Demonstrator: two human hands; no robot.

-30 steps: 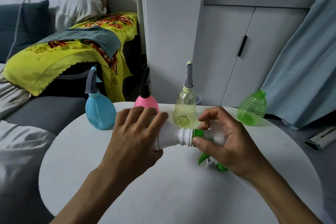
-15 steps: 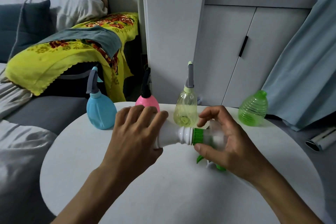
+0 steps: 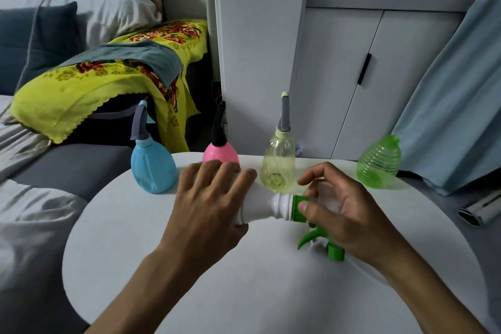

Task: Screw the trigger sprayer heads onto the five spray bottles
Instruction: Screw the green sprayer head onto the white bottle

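Observation:
My left hand (image 3: 208, 203) grips a white bottle (image 3: 260, 207) held sideways above the round white table (image 3: 244, 293). My right hand (image 3: 341, 214) curls round the sprayer head at the bottle's neck, thumb on its green collar (image 3: 298, 207). A green trigger (image 3: 306, 238) and nozzle (image 3: 335, 253) stick out below that hand. At the table's far edge stand a blue bottle (image 3: 153, 168), a pink bottle (image 3: 221, 154) and a clear yellow bottle (image 3: 278, 168), each with a sprayer head on. A green ribbed bottle (image 3: 379, 164) at the far right has no head.
A grey sofa (image 3: 67, 168) with a yellow flowered cloth (image 3: 89, 89) lies to the left. White cabinets (image 3: 352, 76) stand behind the table and a blue curtain (image 3: 461, 89) hangs at the right.
My right hand has shifted its grip on the head, so more of the green collar shows at the neck. The left hand and the white bottle stay where they were.

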